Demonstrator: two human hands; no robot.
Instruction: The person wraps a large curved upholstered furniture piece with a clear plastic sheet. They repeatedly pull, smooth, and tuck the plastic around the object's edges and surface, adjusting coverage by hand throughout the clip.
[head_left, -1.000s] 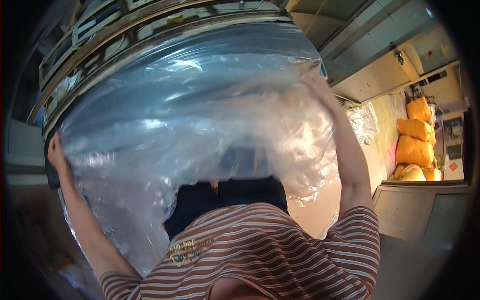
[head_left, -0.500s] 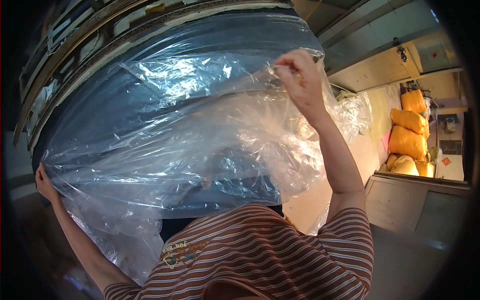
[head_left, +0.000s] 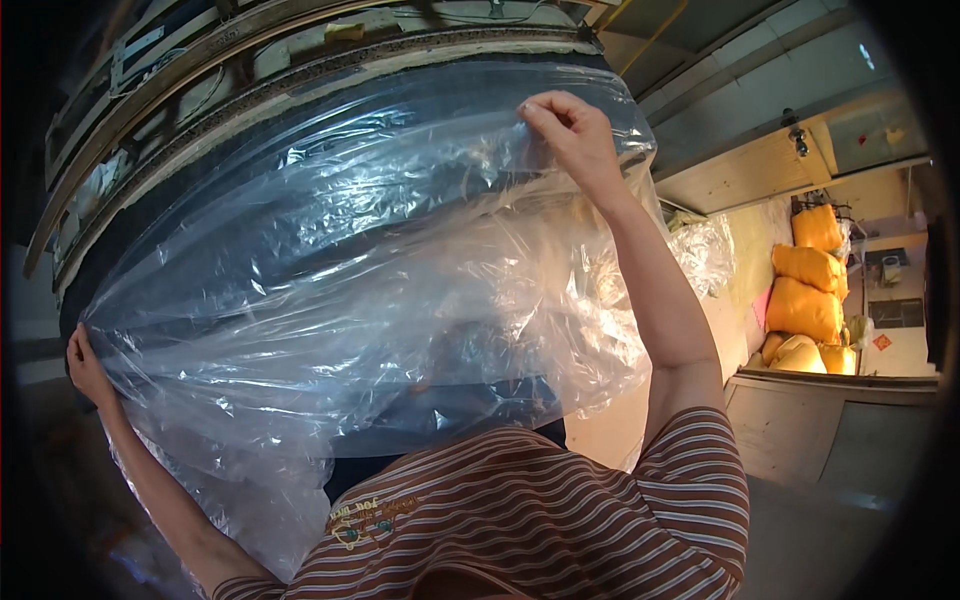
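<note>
A large sheet of clear plastic film point(head_left: 400, 270) is spread in wrinkles over a dark work surface point(head_left: 130, 215) in front of me. At the far left, my left hand point(head_left: 88, 368) pinches a gathered edge of the film, and creases fan out from it. My right hand point(head_left: 575, 138) is raised over the far right part, with thumb and finger pinched on the film and drawing it up. The near part of the film hangs down at my waist and below my left forearm.
A metal-and-wood frame point(head_left: 200, 105) runs along the far side of the surface. More crumpled clear film point(head_left: 705, 250) lies to the right. Stuffed orange bags point(head_left: 805, 300) are piled beyond a doorway. A pale cabinet point(head_left: 790, 415) stands at the lower right.
My right hand has shifted left and slightly away from me with the film. The film's folds have changed shape. My left hand stays at its edge.
</note>
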